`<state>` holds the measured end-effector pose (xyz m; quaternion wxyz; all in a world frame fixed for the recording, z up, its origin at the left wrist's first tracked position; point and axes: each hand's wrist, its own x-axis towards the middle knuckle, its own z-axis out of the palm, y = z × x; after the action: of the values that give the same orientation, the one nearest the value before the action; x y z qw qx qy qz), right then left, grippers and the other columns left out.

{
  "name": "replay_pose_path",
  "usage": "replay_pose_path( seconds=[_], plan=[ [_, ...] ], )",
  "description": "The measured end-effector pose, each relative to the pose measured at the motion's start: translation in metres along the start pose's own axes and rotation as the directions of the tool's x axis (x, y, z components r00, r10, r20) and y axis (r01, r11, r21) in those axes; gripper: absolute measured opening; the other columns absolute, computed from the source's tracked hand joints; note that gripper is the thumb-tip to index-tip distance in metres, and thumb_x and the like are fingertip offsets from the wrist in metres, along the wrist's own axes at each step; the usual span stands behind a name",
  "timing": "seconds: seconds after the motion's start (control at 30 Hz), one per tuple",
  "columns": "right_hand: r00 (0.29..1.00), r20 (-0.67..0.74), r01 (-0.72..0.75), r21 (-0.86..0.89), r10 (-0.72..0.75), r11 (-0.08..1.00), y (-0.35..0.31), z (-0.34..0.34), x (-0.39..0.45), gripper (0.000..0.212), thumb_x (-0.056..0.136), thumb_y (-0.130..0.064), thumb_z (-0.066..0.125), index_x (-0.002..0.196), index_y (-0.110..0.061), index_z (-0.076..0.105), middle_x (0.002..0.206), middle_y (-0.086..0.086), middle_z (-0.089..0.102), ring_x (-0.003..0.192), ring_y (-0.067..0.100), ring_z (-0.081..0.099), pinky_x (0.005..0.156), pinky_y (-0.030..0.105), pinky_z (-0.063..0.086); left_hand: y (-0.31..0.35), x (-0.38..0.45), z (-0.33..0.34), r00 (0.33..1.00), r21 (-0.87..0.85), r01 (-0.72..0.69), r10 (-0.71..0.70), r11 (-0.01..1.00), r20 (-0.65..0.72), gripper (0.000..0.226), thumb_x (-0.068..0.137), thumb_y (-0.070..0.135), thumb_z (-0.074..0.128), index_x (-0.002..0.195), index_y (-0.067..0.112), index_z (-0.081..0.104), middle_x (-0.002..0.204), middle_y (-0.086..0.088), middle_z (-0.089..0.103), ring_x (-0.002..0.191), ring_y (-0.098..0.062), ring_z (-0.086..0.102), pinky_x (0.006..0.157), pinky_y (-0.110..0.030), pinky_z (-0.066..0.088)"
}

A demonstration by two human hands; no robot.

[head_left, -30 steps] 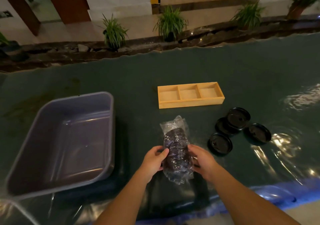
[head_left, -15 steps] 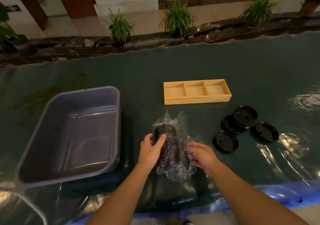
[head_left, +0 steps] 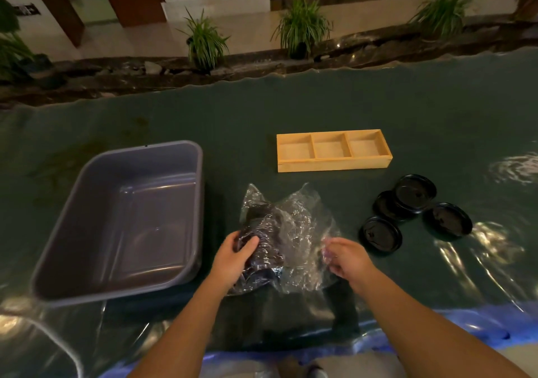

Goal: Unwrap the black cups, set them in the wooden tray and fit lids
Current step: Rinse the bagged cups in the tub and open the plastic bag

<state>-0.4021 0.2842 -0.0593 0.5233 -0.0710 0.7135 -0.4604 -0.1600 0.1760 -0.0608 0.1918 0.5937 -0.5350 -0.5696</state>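
While the table [head_left: 349, 107] lay under a dark green sheet, a grey tub [head_left: 122, 220] sat on its left part, nothing in it. The tray [head_left: 333, 164], of pale wood with three square compartments, stood crosswise beyond the hands, all three bare. Four black lids [head_left: 416, 192] lay to the right of the wrap and nearer than the tray: two overlapped at the back, one lay nearer at the left, one apart at the right. Nothing stood between the hands and the tray, nor between the hands and the lids. Past the far edge ran a rocky strip with potted plants [head_left: 301, 25] and a pale floor behind.

No brand, label or writing could be read on any of these.

The left hand [head_left: 233, 258] was closed round the cups [head_left: 262, 243], a dark stack lying near the front edge between tub and lids, thumb over the top and fingers hidden below, with the film under its grip. The wrap [head_left: 297, 226], clear and crumpled, was spread open to the right of the stack and rose in two peaks behind it. The right hand [head_left: 346, 258] pinched the wrap's right edge, fingers curled together on the film. How many cups were in the stack could not be told.
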Motion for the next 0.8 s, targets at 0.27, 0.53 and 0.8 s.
replay_pose_path(
  seconds=[0.27, 0.53, 0.8],
  plan=[
    [0.999, 0.046, -0.002, 0.002, 0.002, 1.000, 0.000, 0.004, 0.003, 0.013, 0.089, -0.016, 0.065, 0.100, -0.013, 0.068, 0.088, 0.008, 0.074, 0.077, 0.020, 0.067, 0.070, 0.032, 0.052, -0.023, 0.000, -0.018, 0.990, -0.191, 0.138, -0.136, 0.972, 0.026, 0.026, 0.092, 0.040, 0.063, 0.110, 0.021, 0.065, 0.110, -0.006, 0.071, 0.100, -0.023, 0.067, 0.079, -0.032, 0.051],
    [0.979, 0.200, -0.088, 0.176, 0.052, 0.980, -0.010, 0.002, 0.011, 0.051, 0.090, -0.061, 0.042, 0.103, -0.022, 0.073, 0.113, 0.007, 0.065, 0.111, 0.029, 0.058, 0.105, 0.051, 0.039, -0.012, 0.009, -0.009, 0.987, -0.146, 0.142, -0.151, 0.979, -0.053, 0.039, 0.095, 0.062, 0.040, 0.114, 0.032, 0.056, 0.106, 0.006, 0.065, 0.099, -0.015, 0.061, 0.088, -0.037, 0.050],
    [0.995, 0.052, -0.094, 0.057, 0.091, 0.994, -0.014, 0.002, 0.024, 0.016, 0.092, -0.024, 0.061, 0.103, -0.014, 0.065, 0.096, 0.008, 0.069, 0.092, 0.025, 0.068, 0.073, 0.036, 0.053, -0.015, 0.018, -0.005, 0.981, -0.072, 0.108, -0.118, 0.992, -0.152, 0.016, 0.100, 0.034, 0.050, 0.094, 0.031, 0.064, 0.109, -0.021, 0.066, 0.102, -0.034, 0.064, 0.096, -0.055, 0.050]
  ],
)
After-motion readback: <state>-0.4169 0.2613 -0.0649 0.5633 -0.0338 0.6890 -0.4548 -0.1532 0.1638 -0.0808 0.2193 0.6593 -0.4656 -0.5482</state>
